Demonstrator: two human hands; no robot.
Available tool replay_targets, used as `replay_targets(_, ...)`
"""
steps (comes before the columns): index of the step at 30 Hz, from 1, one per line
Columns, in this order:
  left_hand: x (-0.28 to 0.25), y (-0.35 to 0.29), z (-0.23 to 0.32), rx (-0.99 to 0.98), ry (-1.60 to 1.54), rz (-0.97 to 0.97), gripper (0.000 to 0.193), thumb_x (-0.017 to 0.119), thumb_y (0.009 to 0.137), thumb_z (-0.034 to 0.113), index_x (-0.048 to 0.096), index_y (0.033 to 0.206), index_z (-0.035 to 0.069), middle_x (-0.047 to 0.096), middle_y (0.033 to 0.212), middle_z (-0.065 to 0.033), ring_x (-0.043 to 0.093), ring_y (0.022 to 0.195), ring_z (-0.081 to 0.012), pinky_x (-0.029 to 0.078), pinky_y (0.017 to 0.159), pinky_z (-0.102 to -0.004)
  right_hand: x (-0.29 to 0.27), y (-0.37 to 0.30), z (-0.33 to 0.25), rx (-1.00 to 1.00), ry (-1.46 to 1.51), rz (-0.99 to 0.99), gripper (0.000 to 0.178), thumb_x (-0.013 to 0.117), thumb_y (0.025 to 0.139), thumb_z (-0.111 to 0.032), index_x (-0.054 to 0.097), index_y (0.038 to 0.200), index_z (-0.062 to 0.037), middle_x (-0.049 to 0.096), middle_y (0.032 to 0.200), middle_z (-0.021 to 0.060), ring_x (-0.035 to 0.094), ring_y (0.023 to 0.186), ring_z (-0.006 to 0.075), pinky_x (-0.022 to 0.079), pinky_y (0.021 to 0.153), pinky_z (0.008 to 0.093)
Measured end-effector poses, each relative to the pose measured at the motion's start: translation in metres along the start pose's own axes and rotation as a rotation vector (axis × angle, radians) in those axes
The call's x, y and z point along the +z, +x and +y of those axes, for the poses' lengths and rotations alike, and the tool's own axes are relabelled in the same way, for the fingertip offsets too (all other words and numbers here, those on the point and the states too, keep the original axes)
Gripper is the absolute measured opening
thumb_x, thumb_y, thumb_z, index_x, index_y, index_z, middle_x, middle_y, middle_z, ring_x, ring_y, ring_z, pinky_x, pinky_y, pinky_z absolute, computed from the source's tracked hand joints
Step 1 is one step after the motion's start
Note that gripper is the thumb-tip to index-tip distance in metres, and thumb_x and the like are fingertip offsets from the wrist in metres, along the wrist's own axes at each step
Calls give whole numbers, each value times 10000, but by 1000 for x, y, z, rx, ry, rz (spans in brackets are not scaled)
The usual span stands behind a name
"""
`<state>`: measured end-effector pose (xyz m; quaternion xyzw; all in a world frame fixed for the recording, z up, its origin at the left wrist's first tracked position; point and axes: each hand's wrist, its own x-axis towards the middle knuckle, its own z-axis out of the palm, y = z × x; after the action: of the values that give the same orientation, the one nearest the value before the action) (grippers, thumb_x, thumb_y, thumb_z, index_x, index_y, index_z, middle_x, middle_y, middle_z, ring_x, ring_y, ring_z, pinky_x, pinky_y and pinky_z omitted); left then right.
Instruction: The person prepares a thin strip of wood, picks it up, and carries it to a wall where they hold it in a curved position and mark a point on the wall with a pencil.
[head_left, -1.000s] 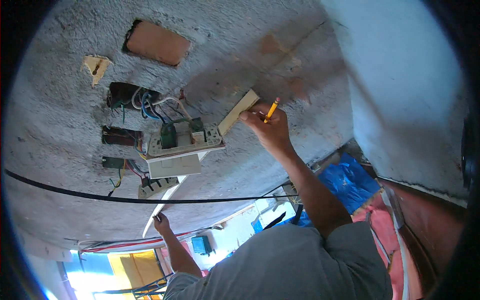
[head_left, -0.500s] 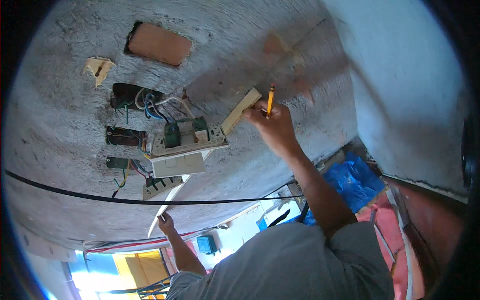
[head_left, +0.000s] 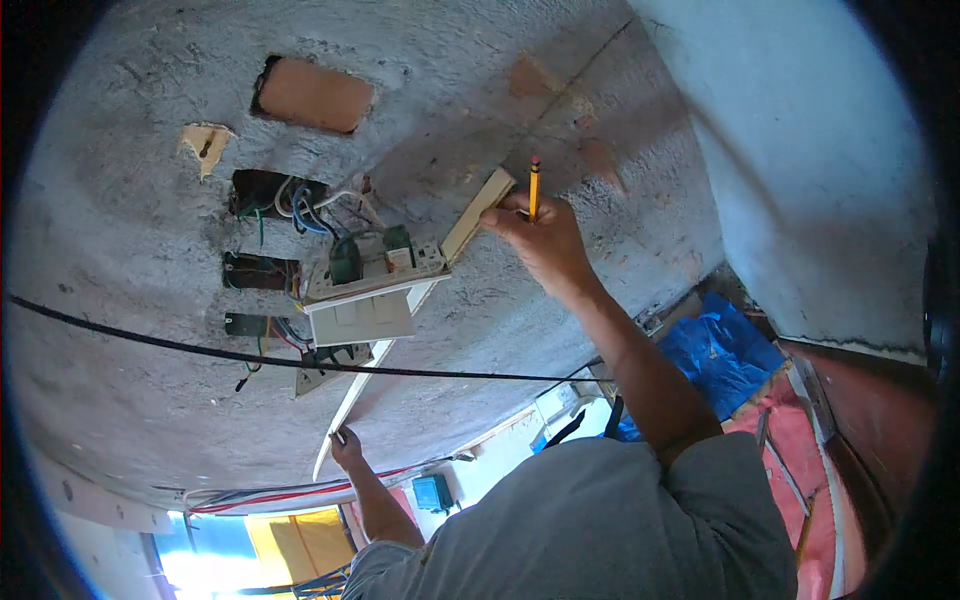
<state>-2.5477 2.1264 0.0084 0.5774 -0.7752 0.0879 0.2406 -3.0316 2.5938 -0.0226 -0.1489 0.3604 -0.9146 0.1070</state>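
A long, narrow pale strip (head_left: 352, 398) slants along the rough grey wall, its middle hidden behind a hanging switch panel (head_left: 362, 320). My right hand (head_left: 550, 240) is closed on its upper part, with a yellow pencil (head_left: 534, 190) standing up between the fingers. Lower down, my left hand (head_left: 347, 450) grips the strip near its bottom end. The panel dangles on several coloured wires (head_left: 312, 215) from a dark wall cavity (head_left: 262, 190). Below it, a second socket plate (head_left: 330, 372) hangs partly hidden.
A black cable (head_left: 200, 348) crosses in front of the wall and the strip. Other openings include a brick-coloured recess (head_left: 312, 95) and a smaller box (head_left: 258, 270). Blue plastic sheeting (head_left: 715, 350) and pink material (head_left: 800, 470) lie at the right; red cables (head_left: 260, 502) run low on the left.
My view has shifted slightly. The black cable crosses higher up. The strip's lower end and my left hand appear a little further right; both hands keep their hold.
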Motion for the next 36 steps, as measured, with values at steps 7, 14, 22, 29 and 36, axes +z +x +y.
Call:
replay_targets(7, 2, 6, -38, 119, -147, 171, 471, 553, 964, 374, 670, 1104, -61, 698, 959, -278, 686, 924, -400, 538, 795, -399, 7, 0, 3, -20, 52, -29, 233, 701, 913, -199, 731, 1022, 5, 703, 836, 6, 572, 731, 34, 452, 639, 212)
replay_targets(14, 4, 28, -61, 66, -539, 174, 491, 603, 944, 362, 629, 1156, -80, 710, 935, -248, 701, 904, -313, 542, 817, -405, 10, 2, 0, -32, 10, -30, 244, 707, 907, -223, 732, 1005, 0, 687, 804, -5, 563, 717, 39, 445, 632, 219)
replay_targets(22, 12, -2, -14, 70, -316, 228, 408, 617, 950, 240, 610, 1113, -134, 705, 934, -205, 682, 841, -239, 551, 764, -337, 10, 0, 6, -51, 23, 20, 263, 752, 882, -210, 702, 1012, 13, 645, 831, -21, 506, 734, 35, 403, 647, 224)
replay_targets(29, 3, 8, -54, 116, -533, 280, 363, 673, 903, 156, 607, 1113, -133, 714, 961, -202, 702, 876, -204, 556, 752, -300, 15, 0, 2, 102, -168, -6, 272, 740, 893, -198, 691, 1035, 29, 691, 944, 32, 592, 854, 67, 462, 761, 226)
replay_targets(36, 9, 3, -21, 73, -242, 250, 401, 695, 883, 276, 642, 1074, -72, 720, 895, -220, 725, 850, -267, 554, 739, -339, 9, 1, 9, -35, 53, 12, 248, 711, 905, -128, 686, 1061, 64, 708, 976, 66, 630, 900, 99, 487, 824, 238)
